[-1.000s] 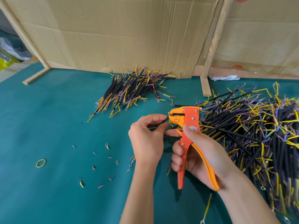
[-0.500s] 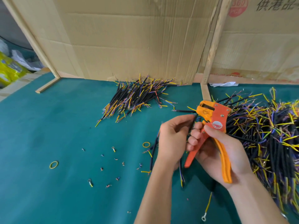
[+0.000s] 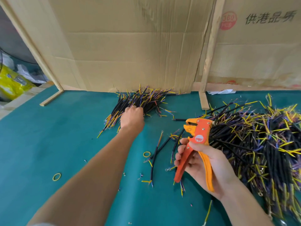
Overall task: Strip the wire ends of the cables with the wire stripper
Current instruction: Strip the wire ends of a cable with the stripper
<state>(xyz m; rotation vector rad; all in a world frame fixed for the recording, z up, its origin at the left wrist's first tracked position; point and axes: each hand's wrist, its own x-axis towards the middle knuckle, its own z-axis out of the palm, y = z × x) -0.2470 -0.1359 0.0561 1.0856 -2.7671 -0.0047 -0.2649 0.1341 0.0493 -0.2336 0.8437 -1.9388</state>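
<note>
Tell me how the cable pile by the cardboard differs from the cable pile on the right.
The pile by the cardboard is small, while the pile on the right is much larger and runs out of view. The far pile's cables lie mostly aligned in one direction; the right pile's cross in a tangle. The left hand rests on the far pile; the right hand, gripping the wire stripper, is beside the right pile. Both hold black cables with yellow and purple wire ends.

Both forearms are bare from wrist to the near edge of the view, with no watch, band or glove on either. The left hand [image 3: 132,117] and the right hand [image 3: 210,162] carry no rings. A sliver of pale grey sleeve [image 3: 39,224] shows at the left arm's nearest end.
</note>
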